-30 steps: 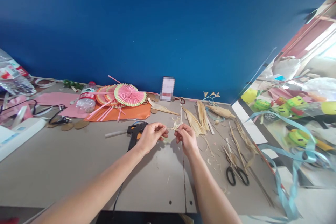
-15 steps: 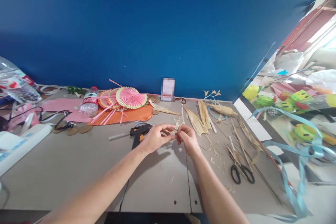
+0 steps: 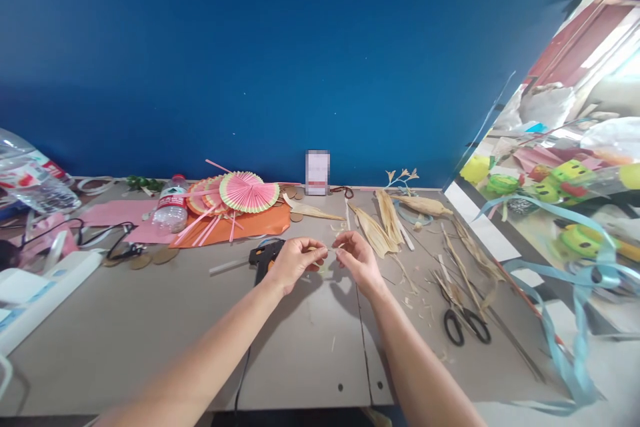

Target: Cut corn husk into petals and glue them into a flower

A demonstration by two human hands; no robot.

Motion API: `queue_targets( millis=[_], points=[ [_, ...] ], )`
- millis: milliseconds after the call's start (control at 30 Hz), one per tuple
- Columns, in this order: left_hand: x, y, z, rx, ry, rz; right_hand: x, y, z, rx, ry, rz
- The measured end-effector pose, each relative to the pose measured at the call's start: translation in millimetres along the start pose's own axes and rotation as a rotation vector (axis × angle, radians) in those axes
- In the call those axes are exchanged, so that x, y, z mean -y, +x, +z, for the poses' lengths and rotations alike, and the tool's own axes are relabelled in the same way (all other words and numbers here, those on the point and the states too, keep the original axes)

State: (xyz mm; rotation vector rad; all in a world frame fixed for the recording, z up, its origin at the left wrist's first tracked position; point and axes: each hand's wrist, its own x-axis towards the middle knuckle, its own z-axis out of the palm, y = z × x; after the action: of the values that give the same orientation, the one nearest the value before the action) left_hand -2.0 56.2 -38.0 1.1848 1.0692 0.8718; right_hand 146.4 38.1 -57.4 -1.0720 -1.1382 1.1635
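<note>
Pale strip (image 3: 330, 249): between fingertips, above grey table (image 3: 310, 347) | left hand (image 3: 294, 264): thumb and finger pinched on it | right hand (image 3: 361, 261): fingers curled, hold cannot be told | glue gun (image 3: 261, 256): beside left hand

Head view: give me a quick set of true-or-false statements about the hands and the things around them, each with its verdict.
1. The glue gun lies beside the left hand. True.
2. The right hand grips the scissors. False: the scissors lie on the table; the hand's fingers pinch a small pale piece with the left.
3. The paper fans partly cover the orange sheet. True.
4. The bottle beside the fans has a blue cap. False: it is red.
</note>
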Motion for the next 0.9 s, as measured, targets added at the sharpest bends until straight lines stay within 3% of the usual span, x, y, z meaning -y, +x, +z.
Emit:
queue_targets(
  millis=[100,200,333,600,800,900],
  points=[
    [-0.6,0.5,-1.1,0.035,-0.077,-0.061,1.9,-0.7,3.0,0.027,-0.185,-0.093],
    [-2.4,0.1,-1.6,0.046,-0.115,-0.101,-0.9,0.5,4.9,0.031,-0.296,-0.071],
    [-3.5,0.6,-1.5,0.042,-0.093,-0.092,-4.5,2.2,4.3,0.018,-0.302,-0.058],
    [0.8,-0.6,2.8,0.022,0.111,0.083,-3.7,1.5,4.6,0.038,-0.302,-0.021],
    [5.0,-0.1,1.6,-0.03,0.02,0.035,-4.0,1.4,5.4,0.025,-0.284,0.016],
    [5.1,1.3,0.1,-0.003,-0.11,-0.071,-4.1,2.3,3.0,0.011,-0.274,0.027]
  ],
)
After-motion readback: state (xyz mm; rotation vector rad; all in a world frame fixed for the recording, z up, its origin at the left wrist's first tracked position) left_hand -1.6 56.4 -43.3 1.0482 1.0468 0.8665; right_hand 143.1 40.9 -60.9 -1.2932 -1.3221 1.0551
